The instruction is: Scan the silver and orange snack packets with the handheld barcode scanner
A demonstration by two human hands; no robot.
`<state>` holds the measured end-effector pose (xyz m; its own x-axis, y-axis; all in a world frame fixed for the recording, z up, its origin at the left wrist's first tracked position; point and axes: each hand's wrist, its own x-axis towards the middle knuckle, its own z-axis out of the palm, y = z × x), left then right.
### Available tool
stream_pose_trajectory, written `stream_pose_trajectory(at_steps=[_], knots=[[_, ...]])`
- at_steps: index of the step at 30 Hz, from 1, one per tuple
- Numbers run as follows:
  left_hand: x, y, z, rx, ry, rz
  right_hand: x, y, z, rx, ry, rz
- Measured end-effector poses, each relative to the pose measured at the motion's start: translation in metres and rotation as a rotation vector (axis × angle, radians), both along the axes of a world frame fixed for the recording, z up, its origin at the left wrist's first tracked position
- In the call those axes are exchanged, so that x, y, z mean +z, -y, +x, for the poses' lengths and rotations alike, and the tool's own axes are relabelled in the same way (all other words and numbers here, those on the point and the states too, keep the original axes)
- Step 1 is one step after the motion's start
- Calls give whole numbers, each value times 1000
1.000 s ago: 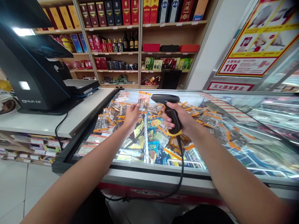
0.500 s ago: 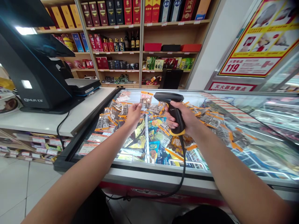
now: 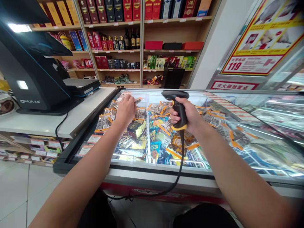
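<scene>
Cable (image 3: 183,148) loops down the front of the chest freezer (image 3: 142,175) from the black-and-yellow barcode scanner (image 3: 180,110), which is clamped in the right grip (image 3: 190,115). Left grip (image 3: 125,109), left of the white divider (image 3: 148,139), closed on a mostly hidden packet (image 3: 138,101) over loose orange-edged packets (image 3: 103,122); shelving (image 3: 174,31) of boxes (image 3: 128,9) and bottles (image 3: 132,38) stands beyond.

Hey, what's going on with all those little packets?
Someone's right hand grips a black scanner with its cord hanging down. Their left hand holds a small packet, mostly hidden by the hand. Both hands are above a display case, where lots of orange-edged packets lie spread about. A black machine stands on the counter at the left.
</scene>
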<state>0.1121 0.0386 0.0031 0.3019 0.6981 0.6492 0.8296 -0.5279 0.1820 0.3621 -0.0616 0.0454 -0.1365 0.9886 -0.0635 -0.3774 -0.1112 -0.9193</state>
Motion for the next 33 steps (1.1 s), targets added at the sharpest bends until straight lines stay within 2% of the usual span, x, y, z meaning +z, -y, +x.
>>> stream_pose_trajectory(at_steps=[3,6,9,11,14,15,18,23,25,29,33], knots=[[-4,3,-3,166,-267,-61,0,-2,2,-32,1,-28],[-4,9,4,207,-293,-81,0,-3,3,-35,-3,-42],[-2,15,24,139,-249,-63,0,-4,4,-33,-23,-34],[-2,16,43,11,-275,-99,-1,-5,5,-40,-31,-30],[-9,7,74,-227,-349,-230,-1,-6,5,-48,-40,-32],[-13,2,83,-262,-360,-272,-1,-6,6,-49,-44,-33],[-23,-11,101,-227,-271,-352,-2,-6,6,-56,-51,-37],[-27,-18,99,-152,-120,-305,-1,-6,5,-49,-57,-53],[-24,-19,92,-175,62,-310,0,-5,5,-44,-56,-47],[-14,-25,73,-336,780,-418,2,-3,8,2,-26,-75],[-6,-29,44,-429,1330,-614,0,-3,9,56,-1,-67]])
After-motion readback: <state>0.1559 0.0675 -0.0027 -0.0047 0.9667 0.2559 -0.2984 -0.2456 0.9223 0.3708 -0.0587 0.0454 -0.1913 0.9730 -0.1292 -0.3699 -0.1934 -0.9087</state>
